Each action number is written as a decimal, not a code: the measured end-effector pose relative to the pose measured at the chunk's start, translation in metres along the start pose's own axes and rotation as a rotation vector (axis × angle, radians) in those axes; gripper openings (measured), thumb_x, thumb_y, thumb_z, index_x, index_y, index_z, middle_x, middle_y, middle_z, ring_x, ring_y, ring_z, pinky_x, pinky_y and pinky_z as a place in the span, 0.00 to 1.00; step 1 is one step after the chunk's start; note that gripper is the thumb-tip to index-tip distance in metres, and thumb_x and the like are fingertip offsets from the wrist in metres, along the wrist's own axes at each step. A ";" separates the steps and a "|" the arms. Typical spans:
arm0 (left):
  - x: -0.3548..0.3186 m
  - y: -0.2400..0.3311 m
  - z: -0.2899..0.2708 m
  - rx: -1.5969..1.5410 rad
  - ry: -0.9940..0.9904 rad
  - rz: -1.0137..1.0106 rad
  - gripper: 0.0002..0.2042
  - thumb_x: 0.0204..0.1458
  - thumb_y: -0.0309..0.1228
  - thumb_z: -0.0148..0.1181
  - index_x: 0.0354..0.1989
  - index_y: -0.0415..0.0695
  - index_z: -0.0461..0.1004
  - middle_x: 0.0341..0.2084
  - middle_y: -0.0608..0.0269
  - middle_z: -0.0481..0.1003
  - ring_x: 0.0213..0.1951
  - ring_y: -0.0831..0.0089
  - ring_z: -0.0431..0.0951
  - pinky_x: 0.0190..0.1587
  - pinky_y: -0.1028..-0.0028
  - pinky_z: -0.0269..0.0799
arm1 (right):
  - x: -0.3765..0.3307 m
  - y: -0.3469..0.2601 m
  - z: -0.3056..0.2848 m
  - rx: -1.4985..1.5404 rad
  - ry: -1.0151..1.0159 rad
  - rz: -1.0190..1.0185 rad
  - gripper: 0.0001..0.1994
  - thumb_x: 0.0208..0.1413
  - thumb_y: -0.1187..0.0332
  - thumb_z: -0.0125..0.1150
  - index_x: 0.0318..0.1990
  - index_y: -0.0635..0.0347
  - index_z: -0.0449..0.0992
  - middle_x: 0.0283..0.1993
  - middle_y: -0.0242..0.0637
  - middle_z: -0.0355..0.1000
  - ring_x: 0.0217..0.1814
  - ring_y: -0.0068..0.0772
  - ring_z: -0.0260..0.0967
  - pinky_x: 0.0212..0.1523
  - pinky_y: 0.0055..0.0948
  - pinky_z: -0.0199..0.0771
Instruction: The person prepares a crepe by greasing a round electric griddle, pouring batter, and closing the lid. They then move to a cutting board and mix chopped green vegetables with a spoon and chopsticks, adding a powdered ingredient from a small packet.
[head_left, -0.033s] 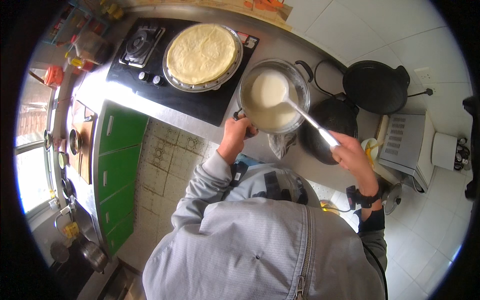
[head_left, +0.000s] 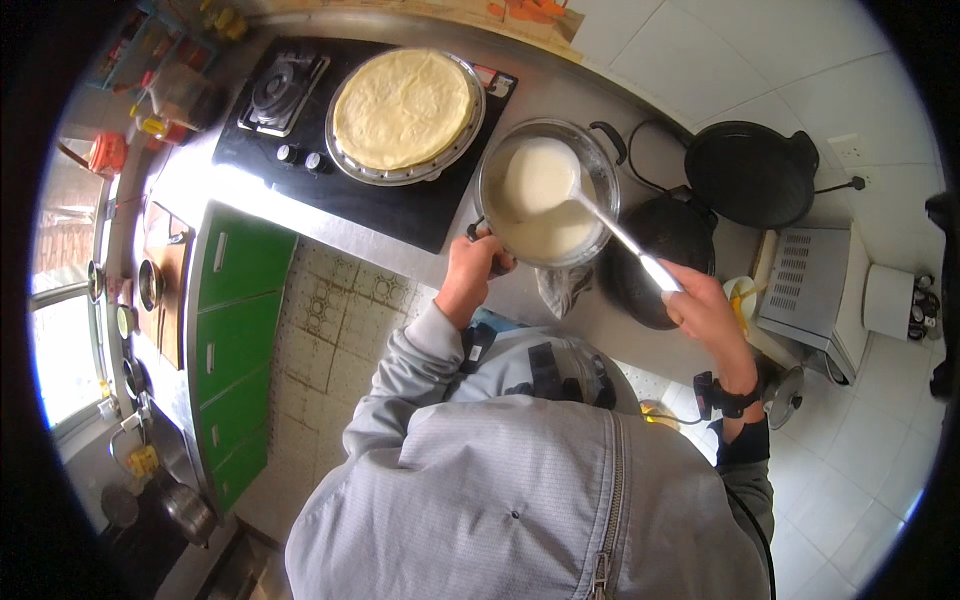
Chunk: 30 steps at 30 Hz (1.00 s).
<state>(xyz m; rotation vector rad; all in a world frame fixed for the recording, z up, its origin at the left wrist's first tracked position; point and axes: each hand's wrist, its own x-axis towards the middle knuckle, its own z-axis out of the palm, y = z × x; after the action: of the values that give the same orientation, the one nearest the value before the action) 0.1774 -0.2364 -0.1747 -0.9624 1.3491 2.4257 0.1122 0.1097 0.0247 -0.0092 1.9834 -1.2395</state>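
Holding the ladle (head_left: 600, 215) in my right hand (head_left: 705, 310), fingers clenched round the end of its handle, I have its bowl sunk in the white batter in the pot (head_left: 548, 195). Its long axis slants from my right hand up and left into the pot. My left hand (head_left: 472, 272) grips the pot's near rim, steadying it on the tabletop (head_left: 560, 100). Left of the pot, past its far rim, sits the pan (head_left: 405, 115) with a flat pale pancake, nearer my left hand than my right
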 end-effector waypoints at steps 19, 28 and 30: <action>0.009 -0.010 -0.001 0.030 0.004 0.007 0.06 0.54 0.25 0.57 0.31 0.38 0.79 0.22 0.57 0.79 0.25 0.68 0.79 0.27 0.73 0.67 | 0.013 0.026 0.020 -0.818 0.309 -0.253 0.25 0.66 0.66 0.56 0.69 0.60 0.76 0.34 0.59 0.80 0.30 0.61 0.80 0.36 0.55 0.79; 0.001 0.000 0.007 -0.009 0.003 -0.012 0.05 0.53 0.22 0.57 0.32 0.36 0.80 0.22 0.57 0.78 0.25 0.67 0.80 0.28 0.71 0.71 | 0.014 0.014 0.009 0.185 -0.075 0.250 0.18 0.68 0.70 0.57 0.61 0.66 0.80 0.25 0.20 0.66 0.18 0.09 0.54 0.17 0.17 0.50; 0.000 0.000 0.007 -0.009 0.013 -0.014 0.05 0.53 0.22 0.57 0.32 0.36 0.80 0.22 0.56 0.78 0.25 0.67 0.79 0.29 0.71 0.72 | 0.008 0.012 0.010 0.204 -0.068 0.244 0.20 0.68 0.70 0.56 0.64 0.67 0.78 0.25 0.21 0.67 0.17 0.10 0.53 0.17 0.18 0.50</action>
<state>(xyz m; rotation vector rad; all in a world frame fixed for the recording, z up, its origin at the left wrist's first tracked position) 0.1744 -0.2307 -0.1716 -0.9874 1.3324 2.4215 0.1174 0.1054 0.0088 0.2800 1.7337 -1.2569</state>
